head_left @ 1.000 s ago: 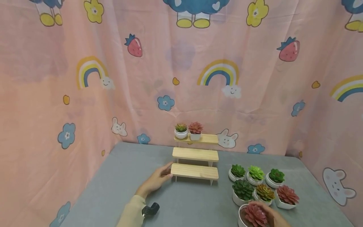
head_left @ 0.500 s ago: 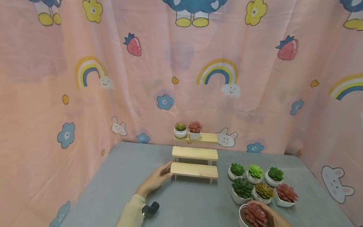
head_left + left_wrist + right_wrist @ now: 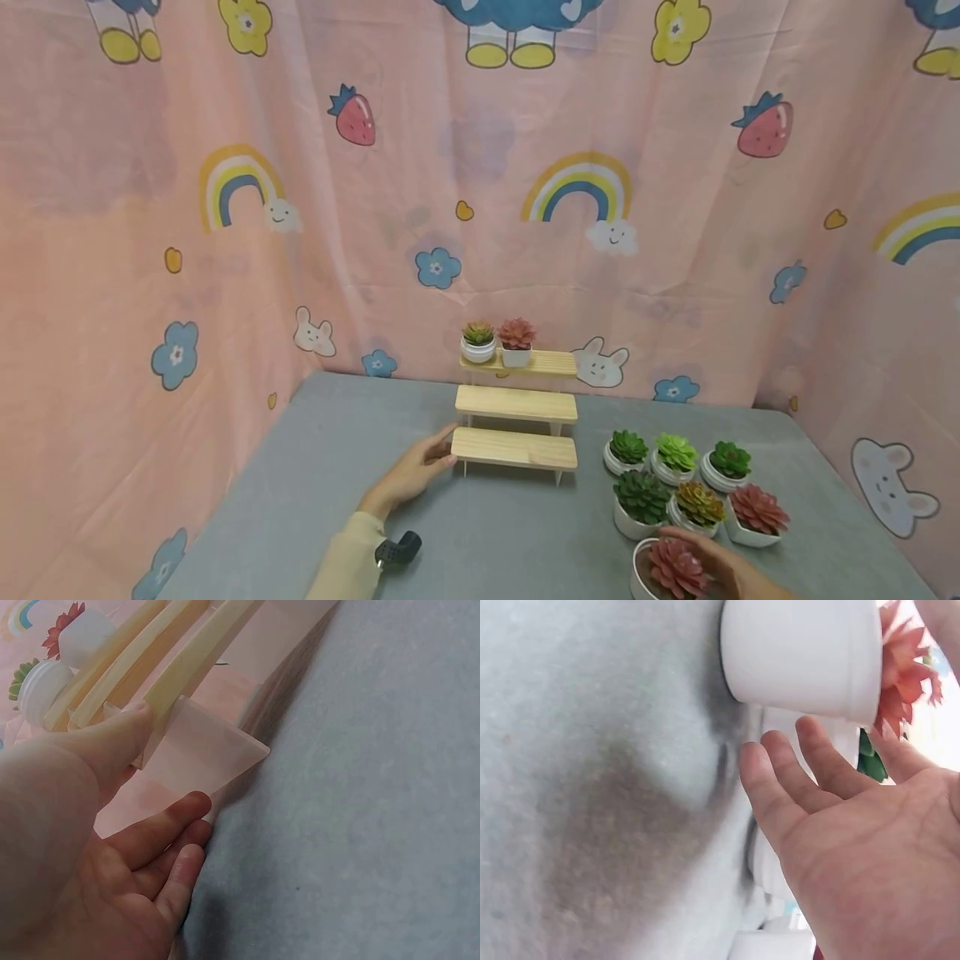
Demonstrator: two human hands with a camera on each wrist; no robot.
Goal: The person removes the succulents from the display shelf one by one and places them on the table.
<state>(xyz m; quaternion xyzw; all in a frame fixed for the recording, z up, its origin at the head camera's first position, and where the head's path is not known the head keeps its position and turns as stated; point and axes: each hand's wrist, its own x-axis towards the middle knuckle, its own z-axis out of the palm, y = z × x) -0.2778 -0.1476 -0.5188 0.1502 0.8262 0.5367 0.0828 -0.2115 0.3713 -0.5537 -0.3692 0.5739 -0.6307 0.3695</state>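
My left hand (image 3: 411,477) is at the left end of the lowest plank (image 3: 513,450) of a three-step wooden display stand with clear legs. In the left wrist view, the thumb lies on the plank (image 3: 180,667) edge, one finger is partly hidden behind it, and the other fingers hang loosely beside the clear leg (image 3: 210,742). At the front right, my right hand (image 3: 716,560) reaches round a red succulent in a round white pot (image 3: 799,656). Its index finger is by the leaves, its other fingers extend beside the pot, and the thumb is mostly out of view.
On the top step stand a green-and-red succulent (image 3: 478,340) and a pink one (image 3: 517,340). Several potted succulents cluster beyond the right hand, among them a dark green one (image 3: 641,500) and a red one (image 3: 757,517). A patterned pink curtain (image 3: 480,183) borders the grey table (image 3: 322,442).
My right hand has shifted slightly to the right around the red succulent. My left hand and the stand have stayed in place.
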